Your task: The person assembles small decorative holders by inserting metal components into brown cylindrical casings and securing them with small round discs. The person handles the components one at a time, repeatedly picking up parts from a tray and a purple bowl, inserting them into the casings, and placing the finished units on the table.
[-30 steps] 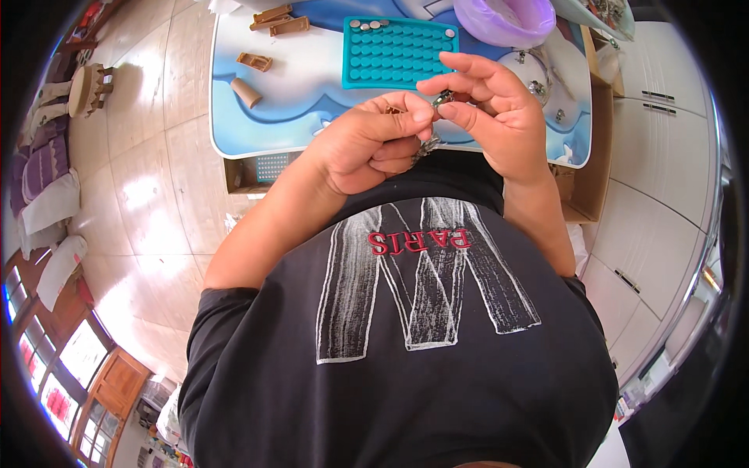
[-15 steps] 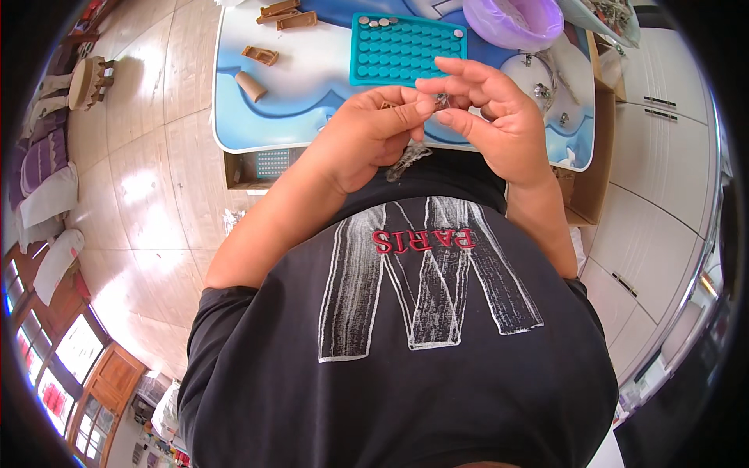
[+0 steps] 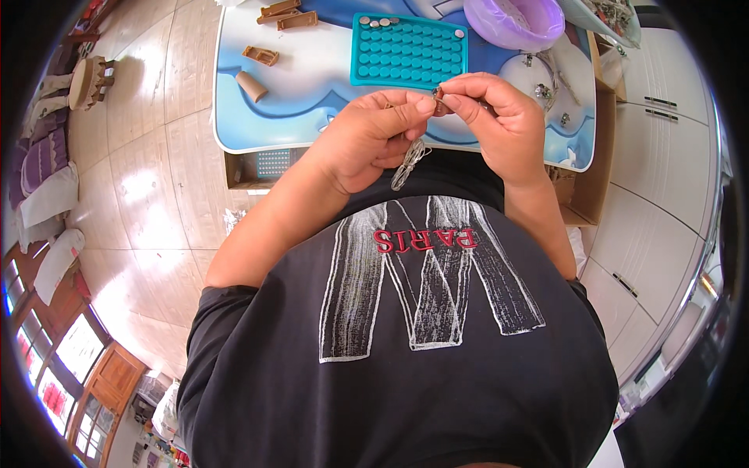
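Note:
My left hand [image 3: 382, 129] pinches thumb against fingers near the table's front edge. A bundled loop of thin clear wire [image 3: 408, 165] hangs below its fingers, and a bit of something brown shows in its grip. Fingertip to fingertip with it, my right hand [image 3: 495, 113] is closed in a pinch. Between the two sets of fingertips sits a tiny dark part [image 3: 438, 94], too small to name. Just beyond the hands lies a teal tray [image 3: 409, 51] of round wells, with several silver button cells [image 3: 376, 23] in its far-left corner and one at far right.
Brown plastic casings [image 3: 260, 55] and a brown half-round cover [image 3: 250, 86] lie at the table's left. At far right are a purple bowl [image 3: 515, 35], a plastic bag of parts [image 3: 612, 19] and wire bundles [image 3: 544, 91]. Below the tabletop, an open drawer [image 3: 243, 173] holds a dotted blue sheet.
My right hand's spread fingers have curled in, and its thumb and forefinger now pinch at the small part. The wire loop hangs lower and more sharply seen. My left hand has barely moved.

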`<move>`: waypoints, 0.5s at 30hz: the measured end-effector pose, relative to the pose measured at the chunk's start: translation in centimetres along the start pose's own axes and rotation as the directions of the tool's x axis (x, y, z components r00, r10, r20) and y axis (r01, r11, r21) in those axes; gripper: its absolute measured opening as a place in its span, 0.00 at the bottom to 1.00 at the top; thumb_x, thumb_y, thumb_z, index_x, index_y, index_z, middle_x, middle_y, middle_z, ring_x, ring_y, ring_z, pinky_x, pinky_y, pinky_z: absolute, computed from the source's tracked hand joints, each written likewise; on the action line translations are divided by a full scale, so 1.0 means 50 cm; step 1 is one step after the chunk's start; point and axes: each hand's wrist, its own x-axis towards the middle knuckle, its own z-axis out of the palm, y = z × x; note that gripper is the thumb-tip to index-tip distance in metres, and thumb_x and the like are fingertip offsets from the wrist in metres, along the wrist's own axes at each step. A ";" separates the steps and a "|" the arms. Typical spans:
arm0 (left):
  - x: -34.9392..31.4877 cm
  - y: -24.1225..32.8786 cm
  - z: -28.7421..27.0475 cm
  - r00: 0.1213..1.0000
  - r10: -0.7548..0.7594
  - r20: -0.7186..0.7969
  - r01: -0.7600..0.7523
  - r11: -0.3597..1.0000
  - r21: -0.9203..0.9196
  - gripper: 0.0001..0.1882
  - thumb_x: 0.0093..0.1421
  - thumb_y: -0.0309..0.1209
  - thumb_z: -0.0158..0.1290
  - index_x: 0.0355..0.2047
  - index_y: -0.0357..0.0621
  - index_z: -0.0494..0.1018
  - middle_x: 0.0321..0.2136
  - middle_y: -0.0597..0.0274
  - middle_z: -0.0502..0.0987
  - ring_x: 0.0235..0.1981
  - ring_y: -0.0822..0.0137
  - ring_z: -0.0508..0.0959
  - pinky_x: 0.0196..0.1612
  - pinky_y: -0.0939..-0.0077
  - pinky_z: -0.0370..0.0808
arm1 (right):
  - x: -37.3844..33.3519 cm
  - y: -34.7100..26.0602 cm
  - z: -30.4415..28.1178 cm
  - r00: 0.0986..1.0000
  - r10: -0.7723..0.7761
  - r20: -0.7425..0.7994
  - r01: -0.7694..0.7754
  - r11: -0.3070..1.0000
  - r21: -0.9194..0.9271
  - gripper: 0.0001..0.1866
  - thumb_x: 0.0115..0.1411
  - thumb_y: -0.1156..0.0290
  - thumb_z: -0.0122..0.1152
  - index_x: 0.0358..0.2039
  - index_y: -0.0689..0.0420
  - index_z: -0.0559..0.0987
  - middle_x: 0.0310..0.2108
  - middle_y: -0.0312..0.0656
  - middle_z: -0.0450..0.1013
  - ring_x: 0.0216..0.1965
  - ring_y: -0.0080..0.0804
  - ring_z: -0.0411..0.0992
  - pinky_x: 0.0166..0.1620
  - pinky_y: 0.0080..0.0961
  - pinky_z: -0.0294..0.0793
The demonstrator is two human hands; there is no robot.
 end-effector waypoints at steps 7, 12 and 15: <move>-0.004 0.002 0.007 0.997 0.037 -0.072 -0.029 0.994 0.105 0.13 0.62 0.37 0.47 0.38 0.39 0.71 0.19 0.72 0.65 0.11 0.86 0.53 0.12 0.90 0.46 | -0.001 0.005 0.002 0.997 -0.069 -0.017 0.064 0.977 -0.205 0.03 0.53 0.79 0.60 0.29 0.64 0.77 0.25 0.41 0.74 0.27 0.27 0.73 0.31 0.19 0.71; -0.009 0.003 0.006 0.971 0.120 -0.205 -0.127 0.992 -0.018 0.16 0.64 0.40 0.43 0.41 0.40 0.68 0.24 0.67 0.69 0.13 0.81 0.57 0.15 0.87 0.51 | 0.005 -0.002 -0.001 0.979 -0.201 -0.011 0.183 0.913 -0.364 0.03 0.51 0.79 0.60 0.26 0.62 0.74 0.26 0.41 0.72 0.28 0.32 0.71 0.32 0.22 0.69; -0.010 0.007 -0.007 0.958 0.114 -0.262 -0.132 0.990 -0.050 0.18 0.65 0.43 0.40 0.41 0.40 0.68 0.26 0.66 0.70 0.18 0.78 0.62 0.19 0.85 0.58 | 0.015 -0.004 0.004 0.954 -0.298 0.014 0.282 0.885 -0.371 0.04 0.50 0.79 0.60 0.26 0.62 0.74 0.30 0.41 0.72 0.32 0.34 0.71 0.35 0.23 0.69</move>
